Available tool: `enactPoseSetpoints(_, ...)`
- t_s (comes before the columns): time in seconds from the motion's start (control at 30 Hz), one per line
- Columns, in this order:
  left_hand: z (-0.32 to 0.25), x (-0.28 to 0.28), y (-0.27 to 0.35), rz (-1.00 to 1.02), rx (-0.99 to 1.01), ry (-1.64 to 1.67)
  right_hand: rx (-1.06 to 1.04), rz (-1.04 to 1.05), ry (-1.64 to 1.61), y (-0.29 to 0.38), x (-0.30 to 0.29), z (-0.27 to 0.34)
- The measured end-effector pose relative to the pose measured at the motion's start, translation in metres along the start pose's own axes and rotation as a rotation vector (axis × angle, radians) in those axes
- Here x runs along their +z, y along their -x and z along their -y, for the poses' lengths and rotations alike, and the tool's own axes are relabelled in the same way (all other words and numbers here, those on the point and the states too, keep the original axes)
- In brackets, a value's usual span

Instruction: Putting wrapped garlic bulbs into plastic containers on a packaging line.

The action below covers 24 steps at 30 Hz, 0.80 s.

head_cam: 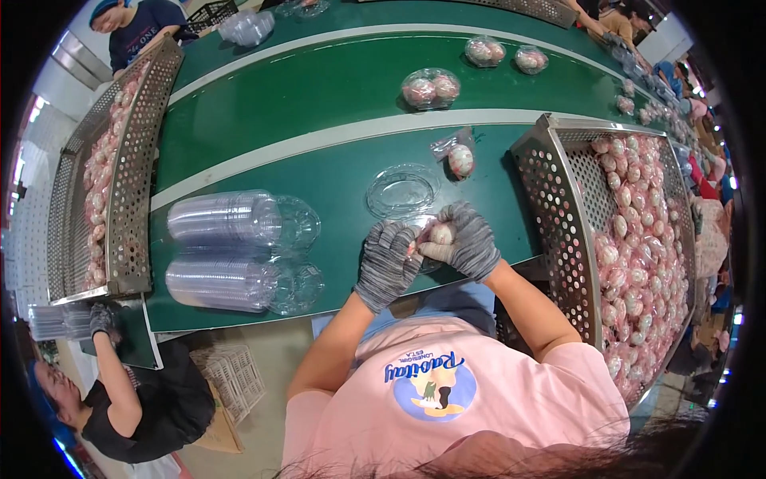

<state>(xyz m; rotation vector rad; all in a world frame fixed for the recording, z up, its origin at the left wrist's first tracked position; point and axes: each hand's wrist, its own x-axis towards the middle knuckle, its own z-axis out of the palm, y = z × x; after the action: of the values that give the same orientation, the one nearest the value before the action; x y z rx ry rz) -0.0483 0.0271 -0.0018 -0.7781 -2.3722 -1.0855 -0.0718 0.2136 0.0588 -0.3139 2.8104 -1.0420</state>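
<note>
My right hand (pixel 470 239), in a grey knit glove, holds a plastic-wrapped egg (pixel 441 234) with reddish print between thumb and fingers. Close beside it, my left hand (pixel 388 260), in a matching glove, has curled fingers at a second wrapped item, mostly hidden; its grip is unclear. Both hands are over the near part of a clear plastic clamshell (pixel 402 190), whose oval half lies on the green table. Beyond the clamshell, to the right, another wrapped egg (pixel 461 161) lies with its bag end spread out.
Nested stacks of clear clamshells (pixel 224 217) lie left on the table (pixel 341 161). A perforated metal bin (pixel 556 221) of wrapped eggs stands right, another (pixel 128 197) far left. Filled packs (pixel 431 89) sit on the green conveyor belt (pixel 287 102). Co-workers stand left and beyond.
</note>
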Motion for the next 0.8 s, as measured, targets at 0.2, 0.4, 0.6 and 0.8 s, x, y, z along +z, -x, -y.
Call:
enactPoseSetpoints(0.2,0.002,0.001,0.004,0.031,0.044,-0.072,-0.416,-0.051,0.111,0.008,-0.006,-0.001)
enactPoseSetpoints(0.4,-0.008,-0.005,-0.002,0.108,-0.085,-0.047,-0.418,0.162,0.321,0.006,-0.019,0.034)
enactPoseSetpoints(0.6,-0.007,-0.004,0.002,0.162,-0.132,-0.148,-0.105,0.248,-0.696,0.001,-0.006,0.013)
enactPoseSetpoints(0.8,-0.016,-0.014,-0.012,0.273,-0.162,-0.225,-0.382,0.038,-0.189,0.004,0.0,-0.012)
